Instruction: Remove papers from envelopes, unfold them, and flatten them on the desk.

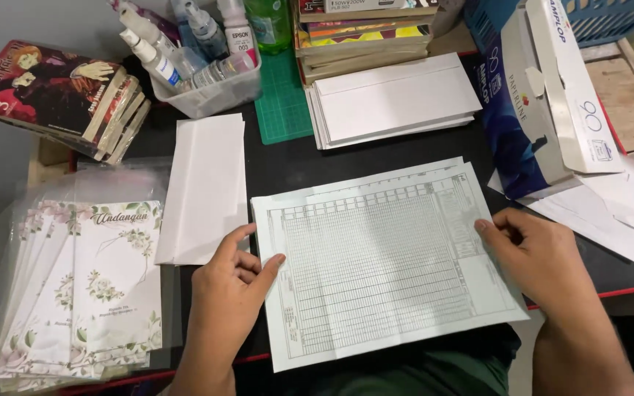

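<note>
The white paper sheets with printed grids (383,257) lie flat on the black bench (295,165), hanging over its front edge. The left hand (232,282) and right hand (533,253) press the side edges, fingers loosely spread. Folded white paper (203,187) lies close on the left.

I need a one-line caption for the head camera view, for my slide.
Left hand and right hand rest on opposite edges of gridded printed sheets on a black desk.

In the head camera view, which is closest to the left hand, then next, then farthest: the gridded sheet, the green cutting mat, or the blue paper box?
1. Gridded sheet: touched by the left hand.
2. Green cutting mat: farther back, up the table.
3. Blue paper box: far right corner.
</note>
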